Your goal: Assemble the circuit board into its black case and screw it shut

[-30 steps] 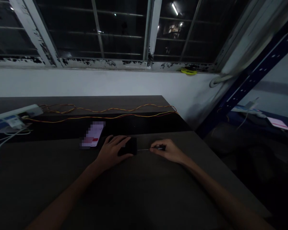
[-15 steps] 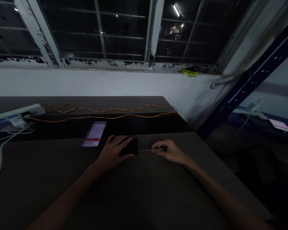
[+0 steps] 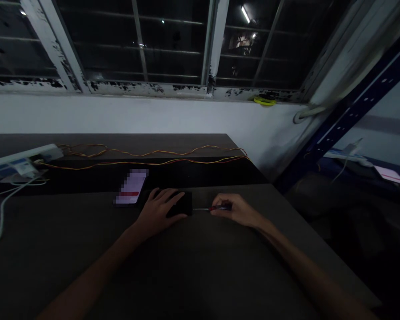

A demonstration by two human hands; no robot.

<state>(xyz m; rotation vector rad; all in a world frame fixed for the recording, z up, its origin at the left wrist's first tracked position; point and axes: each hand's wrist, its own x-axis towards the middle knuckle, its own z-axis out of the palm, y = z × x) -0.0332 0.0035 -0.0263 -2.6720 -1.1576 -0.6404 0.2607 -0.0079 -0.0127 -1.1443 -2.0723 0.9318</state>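
A black rectangular object (image 3: 186,203) lies on the dark tabletop; too little light falls on it to tell its kind. My left hand (image 3: 159,208) grips it from the left, fingers over the top and far side, thumb along the near edge. My right hand (image 3: 235,209) pinches the dark reddish handle of a screwdriver (image 3: 216,207) between thumb and fingers. The screwdriver's thin metal shaft lies level and points left, its end meeting the object's right side. Whether the tip sits in a screw or a hole cannot be made out.
A lit phone (image 3: 132,189) lies left of my left hand. Behind it, twisted red-yellow wires (image 3: 160,163) run across the table from a white power strip (image 3: 50,153). White cables (image 3: 2,213) hang at the left. A blue perforated rack post (image 3: 346,113) stands at the right.
The fingers of my right hand have shifted on the screwdriver, and more of its reddish handle shows. My left hand and the black object stay in place.
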